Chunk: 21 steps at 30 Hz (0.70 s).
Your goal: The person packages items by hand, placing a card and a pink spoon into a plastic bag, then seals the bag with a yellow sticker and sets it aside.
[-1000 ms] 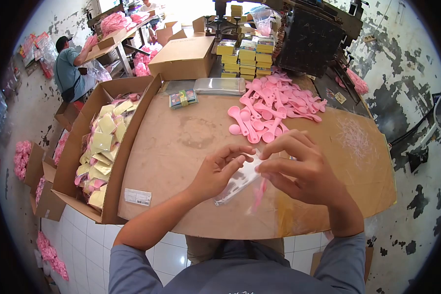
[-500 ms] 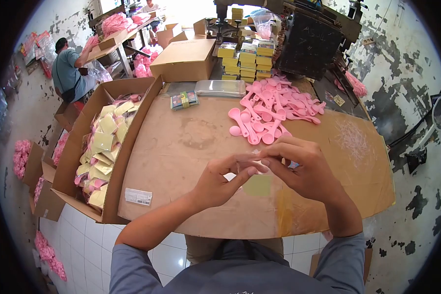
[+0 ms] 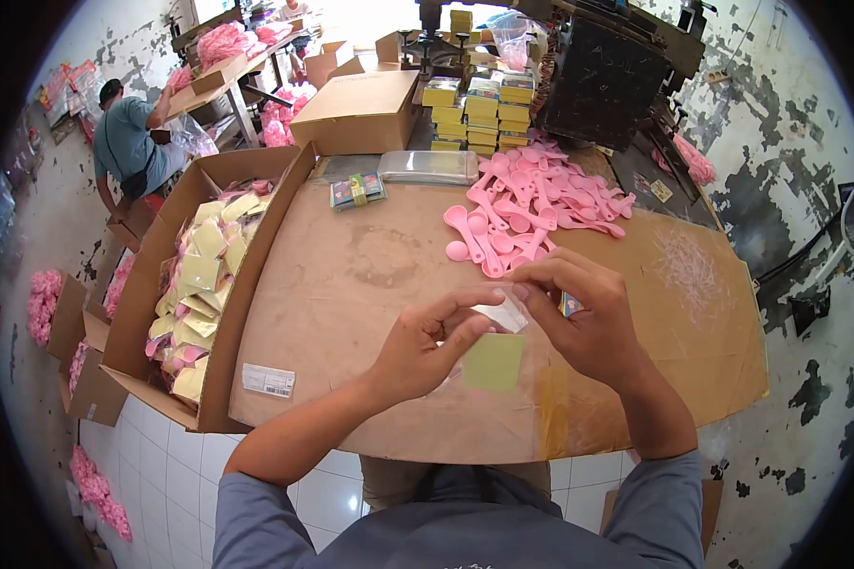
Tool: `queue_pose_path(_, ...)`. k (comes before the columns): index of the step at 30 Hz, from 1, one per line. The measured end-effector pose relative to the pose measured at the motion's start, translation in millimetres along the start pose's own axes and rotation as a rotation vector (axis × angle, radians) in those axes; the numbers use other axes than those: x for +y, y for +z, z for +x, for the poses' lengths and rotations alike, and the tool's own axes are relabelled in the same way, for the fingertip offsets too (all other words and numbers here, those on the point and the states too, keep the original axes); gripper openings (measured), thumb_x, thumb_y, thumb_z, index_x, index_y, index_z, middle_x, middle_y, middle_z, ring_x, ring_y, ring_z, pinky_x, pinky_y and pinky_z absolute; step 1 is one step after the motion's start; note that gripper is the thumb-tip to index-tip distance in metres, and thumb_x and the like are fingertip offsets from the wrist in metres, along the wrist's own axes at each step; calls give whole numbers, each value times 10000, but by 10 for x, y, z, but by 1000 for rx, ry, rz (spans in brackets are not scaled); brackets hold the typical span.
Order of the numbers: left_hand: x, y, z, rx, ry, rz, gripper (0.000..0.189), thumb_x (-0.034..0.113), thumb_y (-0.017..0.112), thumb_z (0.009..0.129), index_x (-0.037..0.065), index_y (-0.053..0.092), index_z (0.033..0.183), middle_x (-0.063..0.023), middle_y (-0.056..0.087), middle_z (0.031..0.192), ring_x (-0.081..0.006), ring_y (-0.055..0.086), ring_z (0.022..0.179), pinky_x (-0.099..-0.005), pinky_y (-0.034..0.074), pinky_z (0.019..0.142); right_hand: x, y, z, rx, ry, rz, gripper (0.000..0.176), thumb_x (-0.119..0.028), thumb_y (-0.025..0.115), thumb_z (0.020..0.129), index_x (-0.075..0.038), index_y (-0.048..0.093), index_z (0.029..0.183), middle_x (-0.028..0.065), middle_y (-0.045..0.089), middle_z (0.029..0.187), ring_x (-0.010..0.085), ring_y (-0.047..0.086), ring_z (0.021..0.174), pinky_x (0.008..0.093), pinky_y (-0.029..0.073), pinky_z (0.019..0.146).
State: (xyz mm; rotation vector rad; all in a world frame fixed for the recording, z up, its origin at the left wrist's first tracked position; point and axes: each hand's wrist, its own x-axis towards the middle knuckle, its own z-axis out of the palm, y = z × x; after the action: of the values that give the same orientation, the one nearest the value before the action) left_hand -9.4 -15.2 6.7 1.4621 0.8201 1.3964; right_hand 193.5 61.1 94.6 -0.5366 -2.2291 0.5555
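A clear plastic bag (image 3: 539,356) hangs between my hands over the front of the table, with a square yellow-green card (image 3: 494,361) showing in its lower part. My right hand (image 3: 584,318) pinches the bag near its top edge. At the bag's left side, my left hand (image 3: 425,343) has its thumb and index finger curled onto the film. A small white piece (image 3: 509,313) shows between the hands. Just beyond them lies a heap of pink plastic scoops (image 3: 531,204). Partly hidden behind my right hand is something small and blue (image 3: 570,304).
A long carton (image 3: 116,365) of filled packets stands left. Farther back are a banded card stack (image 3: 358,192), a clear plastic tray (image 3: 429,167), a closed carton (image 3: 351,112), yellow-edged card stacks (image 3: 484,119) and a dark machine (image 3: 603,81). Plastic strips (image 3: 688,270) lie right. Another person (image 3: 128,142) works far left.
My hands have moved slightly apart, and the bag now shows more of its film, with the card lower and plainer. The other person has lowered one arm.
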Motion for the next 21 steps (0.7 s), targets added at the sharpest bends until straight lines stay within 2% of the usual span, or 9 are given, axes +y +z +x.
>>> queue_pose_path(3,118,22,-16,-31,-34,56,332,26,601,1043,-15,592,1372,-130,743,1182,-206,725,1104,-291,589,927,46,-16,-10,21,6,-14,138,-38,720,933,-16,735,1068,85,717,892,171,667,706,296,518,590)
queue_pose_path(5,34,-8,-8,-11,-59,121,348,25,619,1031,-10,592,1376,-127,754,1160,-182,734,1055,-273,587,892,33,-23,-27,-3,32,-25,161,-38,724,923,-24,724,1084,93,711,945,197,668,743,313,522,616)
queue_pose_path(6,5,-11,-6,3,-50,147,360,26,630,1022,-2,594,1379,-114,762,1115,-143,691,963,-259,569,834,26,-22,-34,-16,45,-30,174,-38,726,919,-28,719,1092,97,708,972,210,669,761,321,524,629)
queue_pose_path(7,-23,-14,-3,17,-41,173,372,27,641,1014,6,596,1382,-101,770,1071,-105,649,871,-245,550,777,45,12,-37,44,-38,-103,185,-40,731,909,-37,713,1093,98,699,1007,224,669,806,338,524,668)
queue_pose_path(9,-40,-3,0,52,18,214,405,33,666,991,33,604,1391,-54,790,915,26,470,553,-208,477,584,98,113,-44,165,-205,-248,211,-46,743,889,-56,700,1095,99,680,1078,251,669,896,371,525,746)
queue_pose_path(12,139,3,-14,28,-43,360,429,8,677,976,-27,571,1390,-74,785,957,-52,691,750,-222,567,666,66,115,-72,76,-323,-434,253,-62,766,828,-68,686,1068,97,643,1127,274,640,1027,406,488,864)
queue_pose_path(15,9,39,-42,85,58,407,475,24,714,943,-38,564,1390,-74,781,917,-42,655,665,-226,556,616,50,235,-50,73,-379,-505,276,-73,797,795,-66,710,1056,67,664,1070,256,647,1046,415,457,887)
queue_pose_path(18,9,36,-55,73,87,584,549,28,741,906,-44,542,1413,-89,780,900,-69,680,648,-241,562,595,111,300,-51,45,-495,-686,324,-156,726,771,-15,674,1058,92,639,1073,267,624,1067,398,455,920)
queue_pose_path(21,-97,40,-72,66,130,640,598,92,738,913,27,514,1464,-103,772,877,-157,680,569,-301,564,550,148,351,-51,-22,-519,-804,292,-176,703,777,-6,664,1011,87,630,1017,257,622,1030,393,456,909)
